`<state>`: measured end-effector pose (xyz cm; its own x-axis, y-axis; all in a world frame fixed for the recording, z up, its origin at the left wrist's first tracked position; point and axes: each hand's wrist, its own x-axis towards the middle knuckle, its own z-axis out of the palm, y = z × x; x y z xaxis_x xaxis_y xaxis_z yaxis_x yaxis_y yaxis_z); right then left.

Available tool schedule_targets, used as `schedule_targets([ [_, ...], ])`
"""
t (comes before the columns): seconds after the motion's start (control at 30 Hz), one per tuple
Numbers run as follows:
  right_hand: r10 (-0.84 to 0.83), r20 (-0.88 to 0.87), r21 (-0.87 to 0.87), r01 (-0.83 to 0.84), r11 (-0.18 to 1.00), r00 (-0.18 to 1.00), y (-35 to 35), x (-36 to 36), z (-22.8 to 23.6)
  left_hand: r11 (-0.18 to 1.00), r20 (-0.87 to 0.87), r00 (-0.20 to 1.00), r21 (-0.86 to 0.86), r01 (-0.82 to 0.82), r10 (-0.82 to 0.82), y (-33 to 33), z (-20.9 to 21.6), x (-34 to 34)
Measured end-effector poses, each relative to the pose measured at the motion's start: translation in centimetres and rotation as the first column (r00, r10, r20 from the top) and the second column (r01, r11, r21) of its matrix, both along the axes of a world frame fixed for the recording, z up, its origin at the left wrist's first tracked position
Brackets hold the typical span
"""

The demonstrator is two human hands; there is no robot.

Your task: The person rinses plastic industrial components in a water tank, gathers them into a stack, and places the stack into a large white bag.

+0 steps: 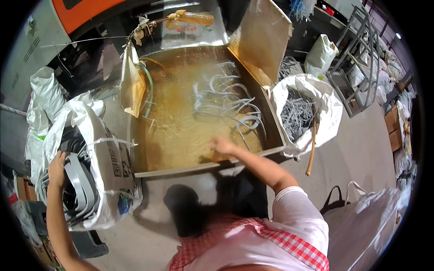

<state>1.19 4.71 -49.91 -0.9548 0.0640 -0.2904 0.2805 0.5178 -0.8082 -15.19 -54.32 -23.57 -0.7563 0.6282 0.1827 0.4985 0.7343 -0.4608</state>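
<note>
My left hand (56, 169) is at the left inside edge of a white woven bag (106, 158), its fingers bent against grey curved plastic frames (79, 180) packed in it. The fingertips are partly hidden, and it seems to grip the nearest frame. Over the near part of a shallow metal tank (199, 170) of yellowish water (176, 131), my right hand (221, 147) hangs with loosely bent fingers and nothing visible in them. Several pale curved plastic pieces (217, 108) lie in the water on the tank's right side, beyond that hand.
Right of the tank, a white sack (332, 104) holds thin grey plastic scraps (298, 113); a brown stick (312, 147) leans on it. A stained board (264, 40) rises at the tank's back right. A green hose (149, 90) runs in at left. A metal step ladder (357, 67) stands at right.
</note>
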Motion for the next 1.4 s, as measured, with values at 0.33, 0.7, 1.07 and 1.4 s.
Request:
schedule_targets([
  [0.33,0.457,-0.013,-0.871,-0.235,0.433,0.889,-12.4,-7.7,-9.6,0.990,-0.009,0.998,0.128,0.066,-0.065,4.3,0.6,2.4],
  [0.7,0.449,-0.401,-0.313,-0.580,0.752,0.798,-23.6,-6.2,6.7,0.945,0.451,0.863,0.114,-0.308,0.227,7.6,4.7,2.5],
  [1.07,0.420,0.381,-0.229,-0.356,0.906,0.824,-29.1,-10.9,25.6,0.950,0.324,0.919,0.135,-0.282,0.227,6.5,3.9,2.8],
  [1.4,-0.086,0.284,0.416,-0.042,0.908,0.955,-32.4,-10.2,17.9,0.428,0.158,0.829,0.795,-0.429,0.537,-5.8,10.6,7.2],
])
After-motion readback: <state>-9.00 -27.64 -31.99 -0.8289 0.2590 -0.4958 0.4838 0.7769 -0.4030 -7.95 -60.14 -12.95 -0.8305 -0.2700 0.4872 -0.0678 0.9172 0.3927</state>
